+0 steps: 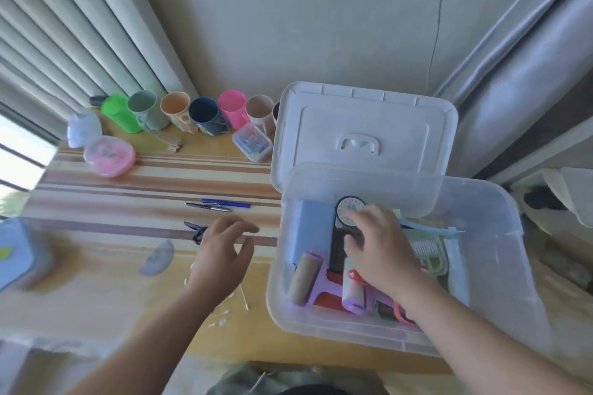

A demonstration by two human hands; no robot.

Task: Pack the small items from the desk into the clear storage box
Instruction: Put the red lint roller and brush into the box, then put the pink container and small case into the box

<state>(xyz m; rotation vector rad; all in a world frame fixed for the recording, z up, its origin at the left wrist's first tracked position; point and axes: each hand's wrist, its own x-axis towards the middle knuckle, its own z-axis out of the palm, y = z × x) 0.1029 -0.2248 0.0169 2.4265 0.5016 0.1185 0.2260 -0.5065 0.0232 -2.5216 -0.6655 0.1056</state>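
The clear storage box [500,266] stands on the right of the desk, its white lid [362,125] leaning upright at the back. Inside lie two lint rollers [305,279], a blue pad [313,228], a round dial-faced item [348,205] and pale combs [430,250]. My right hand [382,247] reaches into the box, palm down over a dark item beneath the dial; its grip is hidden. My left hand [221,253] hovers over the desk with relaxed fingers beside small black scissors [194,229]. Two pens [218,204] lie further back.
A row of coloured cups [192,112] lines the back edge, with a small clear case [253,141] and a pink round case [109,155] nearby. A blue box [19,253] sits at far left. A grey curved piece [157,258] and cotton swabs [224,314] lie near me.
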